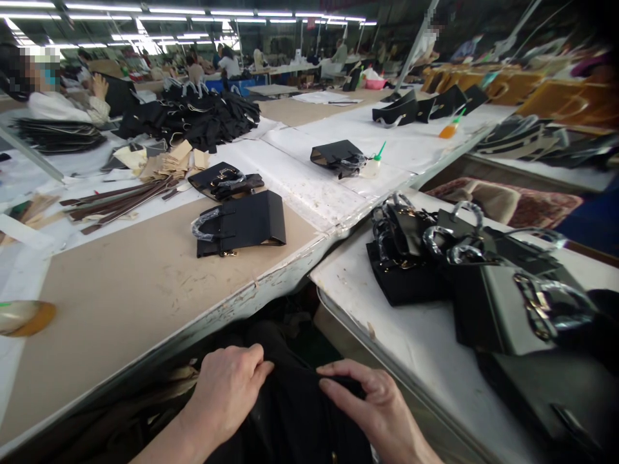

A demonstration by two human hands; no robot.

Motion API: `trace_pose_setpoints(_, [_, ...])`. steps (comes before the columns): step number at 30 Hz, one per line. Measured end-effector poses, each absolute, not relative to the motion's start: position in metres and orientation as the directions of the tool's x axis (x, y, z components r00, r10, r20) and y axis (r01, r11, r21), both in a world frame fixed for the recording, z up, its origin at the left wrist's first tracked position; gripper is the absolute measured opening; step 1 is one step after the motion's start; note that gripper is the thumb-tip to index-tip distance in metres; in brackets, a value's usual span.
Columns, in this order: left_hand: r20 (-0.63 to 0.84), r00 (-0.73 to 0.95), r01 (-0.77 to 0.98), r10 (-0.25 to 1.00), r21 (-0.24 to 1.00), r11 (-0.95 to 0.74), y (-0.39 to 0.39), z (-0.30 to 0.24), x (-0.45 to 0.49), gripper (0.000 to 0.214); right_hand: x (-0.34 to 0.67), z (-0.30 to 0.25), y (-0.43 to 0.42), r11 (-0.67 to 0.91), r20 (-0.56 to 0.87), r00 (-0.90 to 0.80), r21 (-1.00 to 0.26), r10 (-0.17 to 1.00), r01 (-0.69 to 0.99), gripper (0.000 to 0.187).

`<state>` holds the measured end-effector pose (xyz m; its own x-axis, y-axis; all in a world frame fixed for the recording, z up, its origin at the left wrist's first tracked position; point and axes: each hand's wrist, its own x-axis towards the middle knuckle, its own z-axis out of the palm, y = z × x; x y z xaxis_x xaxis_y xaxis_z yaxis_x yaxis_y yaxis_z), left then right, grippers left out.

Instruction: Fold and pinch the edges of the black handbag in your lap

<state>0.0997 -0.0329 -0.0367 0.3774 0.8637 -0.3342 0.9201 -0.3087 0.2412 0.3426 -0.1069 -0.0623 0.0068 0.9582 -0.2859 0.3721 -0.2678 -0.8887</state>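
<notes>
My left hand (232, 385) is low in the view, its fingers curled and its thumb pressed in on black material (300, 399). Across from it, my right hand (370, 399) pinches an edge of the same material between thumb and fingers. The black material lies over my lap between the hands, with a small gold-coloured spot near the bottom. It is too dark to tell whether it is a bag or loose cloth. Above the hands, a black handbag (254, 222) with a wrapped handle lies on the brown board (130, 283).
Several black handbags (476, 306) crowd the white table (348, 290) at right. A glue bottle (29, 318) lies at left. Brown strips (126, 201) and a black pile (193, 119) are farther back. A person (68, 96) sits at far left. A gap separates the tables.
</notes>
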Motion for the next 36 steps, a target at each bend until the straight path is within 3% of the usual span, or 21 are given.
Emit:
trace_pose_setpoints(6, [-0.108, 0.399, 0.890, 0.910, 0.283, -0.357, -0.033, -0.038, 0.092, 0.015, 0.347, -0.069, -0.112, -0.111, -0.144, -0.106, -0.958, 0.984, 0.264, 0.016])
trace_pose_setpoints(8, [-0.105, 0.456, 0.816, 0.884, 0.447, -0.367, -0.031, -0.035, 0.088, 0.021, 0.348, -0.069, -0.110, -0.108, -0.141, -0.115, -0.962, 0.983, 0.250, 0.016])
trace_pose_setpoints(10, [-0.198, 0.558, 0.697, 0.806, 0.639, -0.326, -0.030, -0.029, 0.085, 0.020, 0.348, -0.066, -0.107, -0.144, -0.178, -0.115, -0.957, 0.977, 0.253, 0.018])
trace_pose_setpoints(12, [-0.280, 0.620, 0.635, 0.733, 0.728, -0.258, -0.031, -0.021, 0.084, 0.018, 0.351, -0.062, -0.102, -0.196, -0.231, -0.108, -0.943, 0.967, 0.269, 0.023])
trace_pose_setpoints(15, [-0.303, 0.600, 0.650, 0.741, 0.724, -0.230, -0.037, -0.008, 0.086, 0.018, 0.362, -0.051, -0.088, -0.292, -0.337, -0.123, -0.912, 0.933, 0.288, 0.031])
trace_pose_setpoints(18, [-0.290, 0.596, 0.652, 0.749, 0.719, -0.241, -0.041, 0.000, 0.092, 0.016, 0.379, -0.033, -0.071, -0.311, -0.418, -0.298, -0.885, 0.858, 0.346, 0.032])
trace_pose_setpoints(23, [-0.257, 0.622, 0.633, 0.740, 0.722, -0.281, -0.041, 0.004, 0.112, 0.015, 0.379, -0.003, -0.038, -0.117, -0.443, -0.628, -0.864, 0.640, 0.489, 0.048])
trace_pose_setpoints(27, [-0.246, 0.641, 0.605, 0.728, 0.745, -0.281, -0.039, 0.012, 0.118, 0.015, 0.348, 0.005, -0.018, 0.157, -0.362, -0.814, -0.867, 0.455, 0.474, 0.022])
trace_pose_setpoints(29, [-0.304, 0.591, 0.641, 0.747, 0.739, -0.206, -0.037, 0.016, 0.109, 0.013, 0.338, 0.008, -0.015, 0.227, -0.315, -0.825, -0.860, 0.468, 0.457, 0.019])
trace_pose_setpoints(32, [-0.374, 0.464, 0.724, 0.803, 0.683, -0.100, -0.037, 0.016, 0.085, 0.047, 0.336, 0.008, -0.017, 0.238, -0.254, -0.798, -0.867, 0.547, 0.439, 0.022])
trace_pose_setpoints(36, [-0.440, 0.406, 0.749, 0.801, 0.662, -0.016, -0.043, 0.001, 0.057, 0.019, 0.342, -0.018, -0.016, 0.215, -0.235, -0.801, -0.887, 0.550, 0.408, 0.022])
